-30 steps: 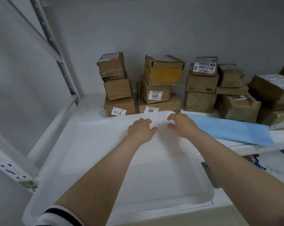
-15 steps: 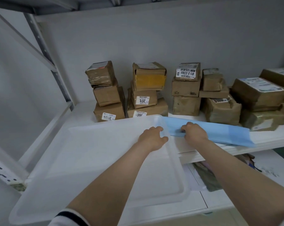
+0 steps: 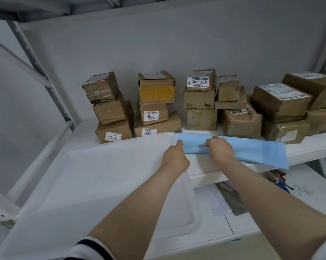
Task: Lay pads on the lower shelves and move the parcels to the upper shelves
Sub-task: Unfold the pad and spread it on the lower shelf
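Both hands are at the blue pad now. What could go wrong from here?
1. The blue pad overhangs the front edge of the shelf at its right end; a tug by the right hand might drag it off.
2. The parcels stand in stacks right behind the pad; spreading it backward could topple one.
3. The white tray sticks out over the front and may slip.

About sixteen parcels [image 3: 199, 99], one white pad [image 3: 102, 175], one blue pad [image 3: 252, 149], two hands [image 3: 174, 160].
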